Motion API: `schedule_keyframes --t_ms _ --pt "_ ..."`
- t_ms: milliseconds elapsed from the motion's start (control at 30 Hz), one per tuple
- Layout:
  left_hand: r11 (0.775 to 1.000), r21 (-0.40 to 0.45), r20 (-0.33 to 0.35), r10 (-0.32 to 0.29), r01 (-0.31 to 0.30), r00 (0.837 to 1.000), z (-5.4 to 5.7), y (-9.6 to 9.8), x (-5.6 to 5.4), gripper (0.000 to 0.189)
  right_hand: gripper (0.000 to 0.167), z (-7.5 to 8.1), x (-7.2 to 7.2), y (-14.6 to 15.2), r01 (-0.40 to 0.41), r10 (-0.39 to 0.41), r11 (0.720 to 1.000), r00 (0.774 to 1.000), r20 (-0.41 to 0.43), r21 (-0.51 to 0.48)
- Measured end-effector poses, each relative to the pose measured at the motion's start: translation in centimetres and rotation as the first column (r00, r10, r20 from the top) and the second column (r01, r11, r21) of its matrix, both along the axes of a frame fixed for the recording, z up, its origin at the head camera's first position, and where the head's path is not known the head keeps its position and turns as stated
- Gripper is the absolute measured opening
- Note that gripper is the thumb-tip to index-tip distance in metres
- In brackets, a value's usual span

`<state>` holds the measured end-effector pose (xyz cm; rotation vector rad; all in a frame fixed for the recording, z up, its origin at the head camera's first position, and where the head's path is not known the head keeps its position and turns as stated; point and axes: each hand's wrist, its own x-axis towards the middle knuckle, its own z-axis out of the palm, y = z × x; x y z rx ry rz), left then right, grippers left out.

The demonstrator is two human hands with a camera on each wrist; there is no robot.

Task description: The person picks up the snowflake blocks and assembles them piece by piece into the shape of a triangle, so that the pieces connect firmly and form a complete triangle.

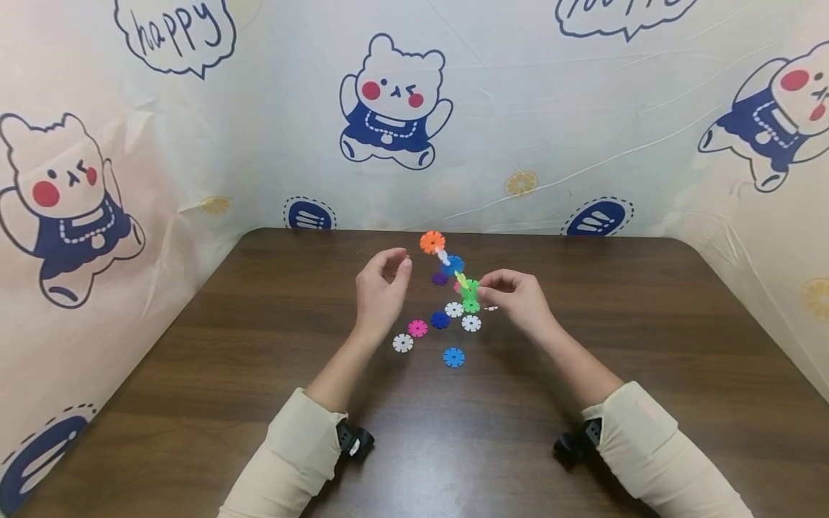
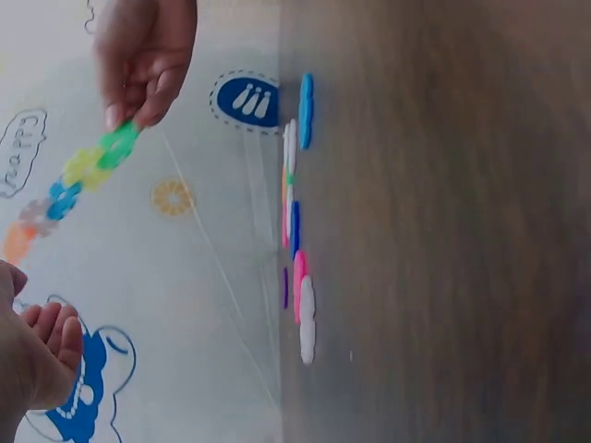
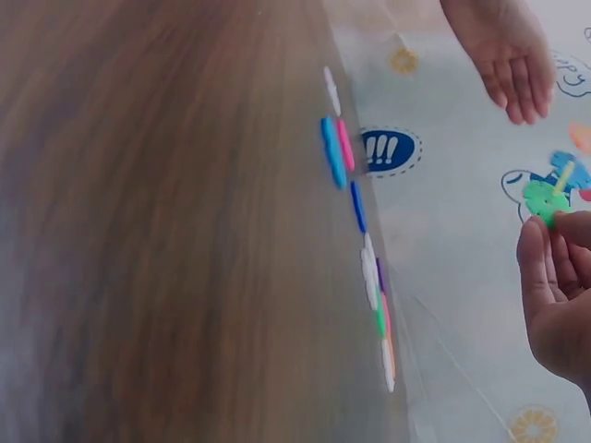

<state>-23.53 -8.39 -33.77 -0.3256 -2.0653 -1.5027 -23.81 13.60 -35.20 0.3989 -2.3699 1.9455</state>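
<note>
A short chain of notched plastic discs hangs in the air above the table. It runs from an orange disc (image 1: 432,242) through a white disc (image 1: 442,256), a blue disc (image 1: 452,265) and a yellow disc (image 2: 85,169) to a green disc (image 1: 470,289). My right hand (image 1: 518,298) pinches the green end between thumb and fingertips. To the left of the chain my left hand (image 1: 381,291) is raised with its fingers loosely bent, holding nothing. In the left wrist view its fingers (image 2: 57,337) are just below the orange disc (image 2: 18,242).
Several loose discs lie below the hands, among them a pink disc (image 1: 417,328), a dark blue disc (image 1: 440,320), a white disc (image 1: 403,343) and a light blue disc (image 1: 454,357). A printed cloth (image 1: 492,115) hangs behind the brown table (image 1: 214,360).
</note>
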Motion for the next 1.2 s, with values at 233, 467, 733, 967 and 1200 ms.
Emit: schedule_keyframes --t_ms 233,467,733,967,1200 --pt "0.989 -0.019 0.164 -0.141 0.146 0.976 0.3 2.2 0.4 0.030 0.009 0.3 0.3 -1.1 -0.024 0.057 0.939 0.995 0.087 -0.344" --pt "0.972 0.025 0.208 -0.232 0.232 0.950 0.5 3.6 0.9 0.027 0.014 0.3 0.6 -2.1 -0.042 0.127 0.845 0.984 0.123 -0.533" --pt "0.972 0.053 0.244 -0.235 0.229 0.941 0.6 4.1 1.1 0.021 0.013 0.5 0.8 -2.6 -0.033 0.137 0.829 0.980 0.145 -0.558" --pt "0.975 0.041 0.273 -0.220 0.217 0.937 0.3 4.0 1.0 0.017 0.014 0.4 0.8 -2.8 -0.043 0.160 0.820 0.975 0.156 -0.571" --pt "0.979 0.042 0.279 -0.205 0.201 0.938 0.2 4.0 1.1 0.016 0.008 0.2 0.8 -2.7 -0.046 0.163 0.837 0.972 0.169 -0.546"
